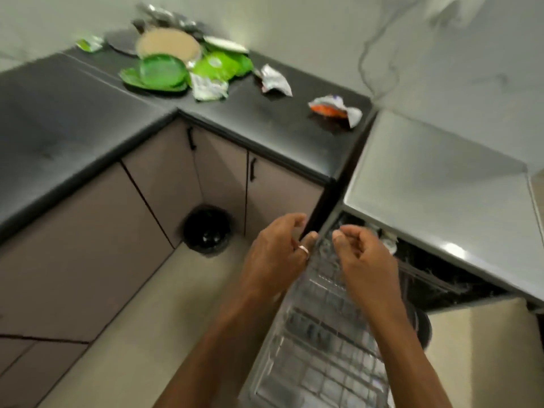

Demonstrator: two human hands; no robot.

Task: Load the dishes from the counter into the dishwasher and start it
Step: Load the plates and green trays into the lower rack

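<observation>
Looking at a dark bench (88,119) on the far left, an open dishwasher (426,184) on the right, its wire rack (318,343) pulled out near. Guessing early loading: seeing the dishes (164,73) heaped in the far bench corner, well apart from the rack, so probably needing a long reach far-left next. Hovering left hand (273,254) and right hand (365,260) over the rack, close together, loosely curled, gripping nothing. Minding the bench edge; getting open floor left of the rack, bin (207,229) in the corner.
</observation>
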